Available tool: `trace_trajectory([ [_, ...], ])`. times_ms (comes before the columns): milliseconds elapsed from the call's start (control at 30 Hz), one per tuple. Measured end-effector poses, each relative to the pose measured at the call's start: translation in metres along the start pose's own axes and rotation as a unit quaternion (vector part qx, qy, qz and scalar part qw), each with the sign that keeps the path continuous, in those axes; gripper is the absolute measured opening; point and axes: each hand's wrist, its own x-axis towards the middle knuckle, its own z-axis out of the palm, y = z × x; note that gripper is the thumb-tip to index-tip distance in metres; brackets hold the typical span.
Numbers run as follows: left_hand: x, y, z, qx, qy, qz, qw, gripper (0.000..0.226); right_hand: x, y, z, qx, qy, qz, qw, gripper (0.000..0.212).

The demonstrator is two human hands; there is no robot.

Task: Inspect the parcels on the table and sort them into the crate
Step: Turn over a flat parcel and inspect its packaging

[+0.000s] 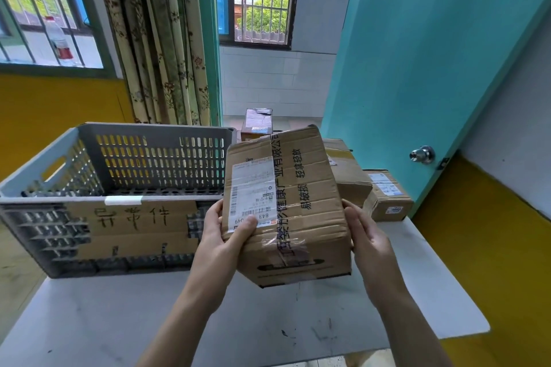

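Two bare hands, left hand (226, 235) and right hand (365, 235), clasp a creased brown cardboard parcel (286, 205) lifted above the white table (119, 313). The grey slotted plastic crate (125, 188) beside it looks empty; several brown cardboard boxes (384, 194) wait behind, so sorting has barely begun.

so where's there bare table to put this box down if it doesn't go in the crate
Bare tabletop lies in front of the crate, under and around both forearms, out to the near right corner. It is crowded behind the held box: other parcels fill the far right. The left hand and right hand grip the box.
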Motion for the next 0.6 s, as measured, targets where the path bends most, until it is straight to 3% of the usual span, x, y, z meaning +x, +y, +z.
trace_trajectory([
  [33,0.000,-0.001,0.001,-0.012,-0.003,-0.005,1.000,0.073,0.003,0.004,0.000,0.000,-0.017,0.028,0.999,0.083],
  [100,0.001,-0.002,0.001,-0.026,-0.005,-0.007,1.000,0.071,0.008,0.012,0.001,-0.011,-0.044,0.072,0.996,0.105],
  [233,0.005,0.001,-0.003,0.012,-0.006,-0.005,1.000,0.055,0.011,0.013,-0.001,-0.063,-0.042,0.100,0.992,0.111],
  [300,0.009,0.001,-0.004,0.079,-0.008,0.007,0.997,0.046,0.005,0.004,-0.005,-0.078,-0.009,0.076,0.994,0.100],
  [400,0.011,0.002,-0.002,0.153,-0.003,0.014,0.988,0.028,0.001,-0.003,-0.011,-0.042,0.029,0.066,0.996,0.111],
  [433,0.010,0.003,-0.002,0.169,-0.005,0.021,0.985,0.032,0.000,-0.005,-0.011,-0.027,0.035,0.063,0.997,0.107],
  [533,0.009,0.008,0.003,0.193,-0.032,0.036,0.980,0.072,0.000,-0.006,-0.013,0.036,0.040,0.052,0.997,0.061],
  [600,0.009,0.008,0.009,0.200,-0.055,0.040,0.977,0.088,-0.004,-0.007,-0.012,0.080,0.016,0.048,0.996,0.050],
])
